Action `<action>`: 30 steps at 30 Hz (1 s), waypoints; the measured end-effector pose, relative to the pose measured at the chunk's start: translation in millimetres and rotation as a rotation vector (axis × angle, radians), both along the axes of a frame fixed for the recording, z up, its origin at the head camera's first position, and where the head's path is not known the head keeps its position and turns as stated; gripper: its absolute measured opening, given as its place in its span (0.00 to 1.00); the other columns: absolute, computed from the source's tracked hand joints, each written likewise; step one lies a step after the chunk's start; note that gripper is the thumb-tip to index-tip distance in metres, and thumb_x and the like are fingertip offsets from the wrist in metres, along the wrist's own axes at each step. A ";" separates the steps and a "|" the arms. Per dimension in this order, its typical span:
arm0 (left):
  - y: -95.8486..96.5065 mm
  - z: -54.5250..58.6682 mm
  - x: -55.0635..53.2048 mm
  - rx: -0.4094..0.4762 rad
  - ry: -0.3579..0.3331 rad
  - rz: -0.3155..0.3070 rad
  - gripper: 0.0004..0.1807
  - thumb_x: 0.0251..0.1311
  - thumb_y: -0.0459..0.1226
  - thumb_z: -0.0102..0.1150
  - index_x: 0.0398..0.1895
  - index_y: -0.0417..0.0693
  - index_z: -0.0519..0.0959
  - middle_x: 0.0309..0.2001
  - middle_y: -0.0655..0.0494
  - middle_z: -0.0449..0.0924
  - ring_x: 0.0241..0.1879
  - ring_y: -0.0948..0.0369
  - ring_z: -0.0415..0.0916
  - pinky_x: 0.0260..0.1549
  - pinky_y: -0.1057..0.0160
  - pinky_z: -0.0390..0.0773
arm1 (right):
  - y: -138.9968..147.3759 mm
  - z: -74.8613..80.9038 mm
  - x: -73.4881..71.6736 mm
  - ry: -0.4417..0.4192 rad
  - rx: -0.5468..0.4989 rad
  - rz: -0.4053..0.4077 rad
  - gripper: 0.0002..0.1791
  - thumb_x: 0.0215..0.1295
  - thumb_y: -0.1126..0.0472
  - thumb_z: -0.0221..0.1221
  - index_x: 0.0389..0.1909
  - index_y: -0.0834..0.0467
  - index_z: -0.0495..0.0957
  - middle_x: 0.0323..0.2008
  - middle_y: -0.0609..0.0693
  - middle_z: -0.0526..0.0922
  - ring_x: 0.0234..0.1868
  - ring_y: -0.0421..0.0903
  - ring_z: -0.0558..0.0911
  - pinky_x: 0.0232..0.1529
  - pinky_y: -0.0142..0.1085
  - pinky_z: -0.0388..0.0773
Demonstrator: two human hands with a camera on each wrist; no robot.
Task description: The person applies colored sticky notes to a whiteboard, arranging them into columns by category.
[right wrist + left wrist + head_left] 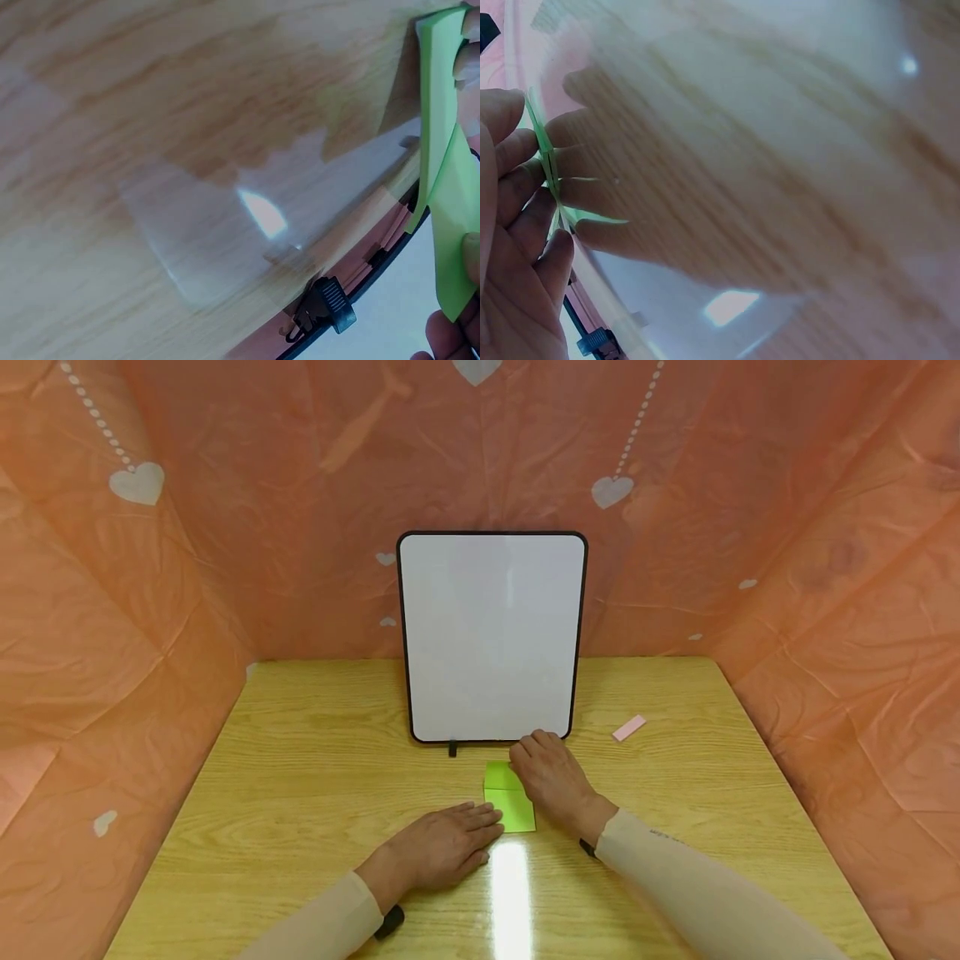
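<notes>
A lime-green sticky note pad lies on the table in front of the whiteboard. My left hand rests flat, its fingertips over the pad's left edge and its fingers straight. At the pad's upper right, my right hand has curled fingers and pinches the top green sheet, which bends up from the pad in the right wrist view. A crease runs across the green paper in the head view. The left wrist view catches the pad nearly edge-on beside the left fingers. My right hand hides the pad's upper right corner.
A whiteboard with a black frame stands upright at the back, a small black foot under its lower edge. To its right a small pink strip lies on the glossy wood-grain table. Pink-orange sheeting encloses the back and sides.
</notes>
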State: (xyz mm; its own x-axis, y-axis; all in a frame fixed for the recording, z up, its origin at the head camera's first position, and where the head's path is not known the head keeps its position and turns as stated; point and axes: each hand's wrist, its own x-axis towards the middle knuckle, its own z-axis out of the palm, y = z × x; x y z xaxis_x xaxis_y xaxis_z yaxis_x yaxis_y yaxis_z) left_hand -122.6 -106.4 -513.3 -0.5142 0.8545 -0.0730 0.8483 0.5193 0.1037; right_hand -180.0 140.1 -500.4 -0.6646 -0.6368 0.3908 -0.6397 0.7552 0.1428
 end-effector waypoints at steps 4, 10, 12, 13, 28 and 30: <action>0.4 0.9 0.1 -0.008 0.008 -0.003 0.27 0.84 0.48 0.44 0.78 0.49 0.71 0.78 0.55 0.69 0.79 0.59 0.64 0.79 0.59 0.64 | -0.1 1.8 -0.5 -0.016 -0.005 -0.001 0.07 0.77 0.59 0.63 0.38 0.55 0.76 0.34 0.48 0.79 0.40 0.48 0.76 0.45 0.39 0.78; 1.3 2.1 -0.1 -0.020 0.018 -0.003 0.26 0.84 0.49 0.44 0.77 0.51 0.72 0.78 0.56 0.69 0.78 0.59 0.65 0.78 0.60 0.65 | -0.1 2.6 -1.6 -0.024 -0.016 0.000 0.07 0.76 0.59 0.64 0.38 0.55 0.76 0.34 0.48 0.79 0.40 0.48 0.76 0.45 0.39 0.78; 1.8 2.2 -0.5 -0.025 0.014 0.001 0.26 0.84 0.49 0.44 0.78 0.51 0.71 0.78 0.57 0.69 0.79 0.60 0.64 0.78 0.60 0.65 | 0.0 2.3 -2.2 -0.024 -0.017 0.000 0.07 0.76 0.59 0.64 0.39 0.55 0.76 0.35 0.48 0.79 0.40 0.48 0.76 0.45 0.40 0.78; 2.1 2.5 -0.6 -0.028 0.011 0.002 0.26 0.84 0.49 0.44 0.78 0.51 0.71 0.78 0.57 0.69 0.79 0.60 0.64 0.79 0.60 0.64 | 0.2 2.3 -2.4 -0.024 -0.017 0.000 0.07 0.76 0.59 0.64 0.39 0.55 0.76 0.35 0.48 0.79 0.40 0.48 0.76 0.45 0.40 0.78; 4.7 2.7 -0.5 -0.049 -0.001 0.017 0.27 0.84 0.49 0.44 0.78 0.52 0.70 0.79 0.58 0.68 0.79 0.61 0.63 0.79 0.61 0.63 | 1.5 3.8 -5.6 -0.056 0.011 -0.036 0.06 0.79 0.58 0.60 0.41 0.56 0.76 0.37 0.48 0.80 0.42 0.48 0.76 0.48 0.39 0.77; 4.7 3.4 -0.6 -0.053 -0.004 0.018 0.27 0.84 0.49 0.44 0.78 0.52 0.71 0.78 0.58 0.68 0.79 0.61 0.63 0.79 0.61 0.63 | 1.4 4.1 -6.0 -0.057 0.009 -0.037 0.06 0.79 0.58 0.60 0.40 0.56 0.76 0.36 0.48 0.80 0.42 0.48 0.76 0.48 0.39 0.78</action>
State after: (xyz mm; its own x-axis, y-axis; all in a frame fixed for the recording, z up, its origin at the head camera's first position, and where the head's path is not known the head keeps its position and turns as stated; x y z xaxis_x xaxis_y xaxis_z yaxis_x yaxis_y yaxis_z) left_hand -123.2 -101.7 -509.9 -0.5287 0.8403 -0.1201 0.8386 0.5389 0.0790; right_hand -186.1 141.6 -496.2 -0.7091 -0.6146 0.3457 -0.6186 0.7775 0.1136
